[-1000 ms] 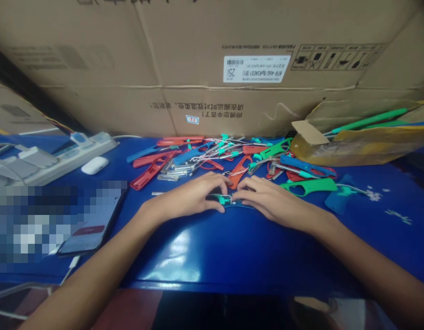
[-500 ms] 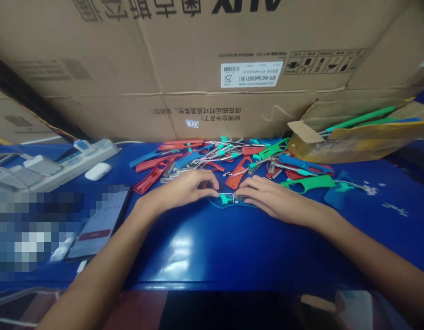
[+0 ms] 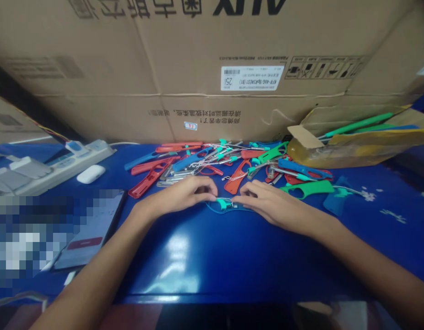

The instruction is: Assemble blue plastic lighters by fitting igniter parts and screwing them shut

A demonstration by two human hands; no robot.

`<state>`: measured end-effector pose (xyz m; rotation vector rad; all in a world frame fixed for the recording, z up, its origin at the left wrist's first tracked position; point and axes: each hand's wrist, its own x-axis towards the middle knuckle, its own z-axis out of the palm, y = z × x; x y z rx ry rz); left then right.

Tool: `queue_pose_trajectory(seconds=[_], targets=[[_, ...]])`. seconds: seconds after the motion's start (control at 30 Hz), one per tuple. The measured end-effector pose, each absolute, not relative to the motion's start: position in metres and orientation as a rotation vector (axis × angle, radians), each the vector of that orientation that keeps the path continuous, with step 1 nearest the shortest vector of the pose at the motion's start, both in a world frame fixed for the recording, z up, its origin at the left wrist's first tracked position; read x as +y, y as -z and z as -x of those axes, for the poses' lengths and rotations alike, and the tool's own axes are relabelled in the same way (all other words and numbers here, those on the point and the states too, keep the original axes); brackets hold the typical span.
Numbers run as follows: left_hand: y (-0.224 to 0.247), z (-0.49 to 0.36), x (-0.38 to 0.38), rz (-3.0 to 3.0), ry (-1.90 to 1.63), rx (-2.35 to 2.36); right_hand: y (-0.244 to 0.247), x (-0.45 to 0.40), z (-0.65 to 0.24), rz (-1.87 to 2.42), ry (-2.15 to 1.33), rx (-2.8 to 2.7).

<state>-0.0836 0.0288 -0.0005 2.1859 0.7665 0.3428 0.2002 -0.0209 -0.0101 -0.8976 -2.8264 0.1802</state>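
A blue lighter shell half (image 3: 214,209) lies on the table between my hands, a green trigger (image 3: 221,204) and small metal parts in it. A thin white wire (image 3: 224,199) runs along its upper edge, from fingertip to fingertip. My left hand (image 3: 193,191) is closed, thumb and forefinger pinched at the wire's left end. From the other side my right hand (image 3: 267,204) pinches near the wire's right end and covers the right part of the shell. Just beyond is a heap of red lighter shells (image 3: 235,179), blue and green ones, and metal tubes.
A large cardboard box (image 3: 184,82) walls off the back. At right stands an open taped carton (image 3: 342,149) with green and blue pieces. A power strip (image 3: 74,167), a white earphone case (image 3: 91,174) and a phone (image 3: 88,229) lie at left on the blue table (image 3: 239,261).
My right fingertips have shifted slightly left along the wire and are drawn in more. The shell appears slightly lower in view, as the head view has shifted a little.
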Motion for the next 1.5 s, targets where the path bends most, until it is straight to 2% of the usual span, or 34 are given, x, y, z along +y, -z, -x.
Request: queue_pose_trajectory(seconds=[0.4, 0.7, 0.9, 1.17, 1.5], targets=[[0.002, 0.079, 0.025, -2.264, -0.378, 0.603, 0.007, -0.025, -0.195, 0.847, -0.15, -2.784], [-0.001, 0.079, 0.023, -2.34, -0.308, 0.632, 0.009, -0.023, -0.191, 0.879, -0.341, -2.687], [-0.006, 0.086, 0.026, -2.293, -0.32, 0.735, 0.013, -0.024, -0.194, 0.899, -0.295, -2.698], [-0.016, 0.099, 0.026, -2.145, -0.143, 0.822, 0.007, -0.024, -0.196, 0.902, -0.259, -2.709], [-0.02, 0.09, 0.018, -2.307, -0.177, 0.787, 0.008, -0.024, -0.197, 0.952, -0.309, -2.711]])
